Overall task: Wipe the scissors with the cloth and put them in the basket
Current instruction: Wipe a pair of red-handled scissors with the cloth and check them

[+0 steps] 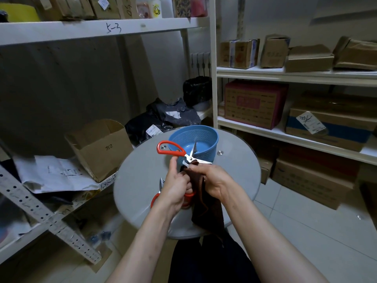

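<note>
Between shelves (285, 75), grey table (142, 170) with basket (210, 147)

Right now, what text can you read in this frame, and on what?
"5-3": handwritten on the upper shelf's front edge.
"方2": handwritten on the open cardboard box.
Too small or blurred: labels on the black bags, tag on the blue-striped box, print on the pink box.

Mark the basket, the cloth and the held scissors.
basket (196, 135), head view: inner mesh wall.
cloth (208, 211), head view: hanging lower part.
held scissors (189, 159), head view: pivot where the blades cross.
</note>
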